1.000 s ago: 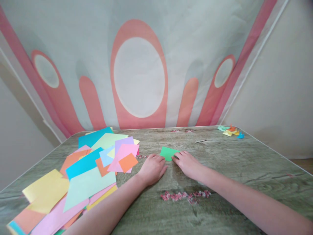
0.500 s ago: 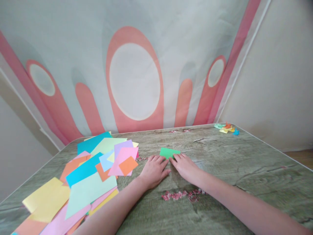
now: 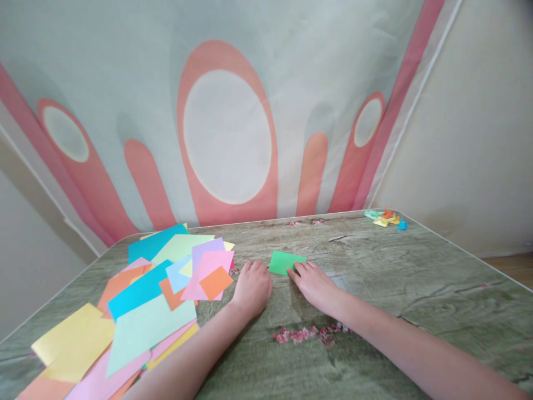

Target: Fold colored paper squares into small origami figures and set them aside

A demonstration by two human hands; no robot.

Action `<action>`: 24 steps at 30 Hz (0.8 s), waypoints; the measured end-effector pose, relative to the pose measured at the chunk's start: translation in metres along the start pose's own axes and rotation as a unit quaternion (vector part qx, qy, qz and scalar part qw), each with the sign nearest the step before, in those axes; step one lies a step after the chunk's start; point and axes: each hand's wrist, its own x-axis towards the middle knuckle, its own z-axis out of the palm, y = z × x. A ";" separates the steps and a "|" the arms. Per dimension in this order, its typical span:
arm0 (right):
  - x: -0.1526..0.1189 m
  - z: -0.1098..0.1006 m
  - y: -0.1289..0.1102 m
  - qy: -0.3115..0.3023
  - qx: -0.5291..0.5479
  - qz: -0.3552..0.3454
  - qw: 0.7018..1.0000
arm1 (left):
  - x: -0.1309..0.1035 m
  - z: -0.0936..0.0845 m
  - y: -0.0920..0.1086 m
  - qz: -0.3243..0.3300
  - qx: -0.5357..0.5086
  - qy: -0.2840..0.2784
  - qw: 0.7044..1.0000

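Note:
A small folded green paper (image 3: 283, 262) lies near the middle of the wood-patterned table (image 3: 375, 278). My right hand (image 3: 314, 282) is closed at its lower right corner, thumb and fingertips touching the paper there. Just left of the paper, and apart from it, my left hand (image 3: 252, 289) rests on the table with its fingers curled in. Its thumb is hidden, and no object shows in it. Beyond that hand, a small orange paper (image 3: 216, 282) lies on a pink sheet (image 3: 204, 269).
Many coloured sheets, among them a pale green sheet (image 3: 154, 328) and a yellow sheet (image 3: 77, 339), overlap on the left side. Several small folded paper pieces (image 3: 386, 218) sit at the far right corner. A printed backdrop (image 3: 229, 139) stands behind the table.
My left hand has drawn off the green paper to the left and curled its fingers, baring the paper's left part. My right hand has stayed at the paper's right side.

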 end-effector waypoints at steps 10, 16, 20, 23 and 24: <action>0.001 -0.001 -0.006 0.006 0.013 0.030 0.999 | 0.001 0.008 -0.016 0.056 -0.082 0.016 0.995; -0.002 0.011 0.001 0.045 0.092 0.009 0.995 | 0.003 0.007 -0.018 0.138 -0.109 0.005 0.984; -0.002 0.019 0.002 0.081 0.111 0.011 0.990 | 0.002 0.005 -0.017 0.149 -0.107 -0.008 0.983; -0.001 0.019 0.001 0.095 0.122 0.012 0.988 | 0.003 0.004 -0.014 0.160 -0.103 -0.013 0.982; 0.000 0.017 0.001 0.099 0.124 0.012 0.987 | 0.003 0.005 -0.013 0.160 -0.100 -0.008 0.982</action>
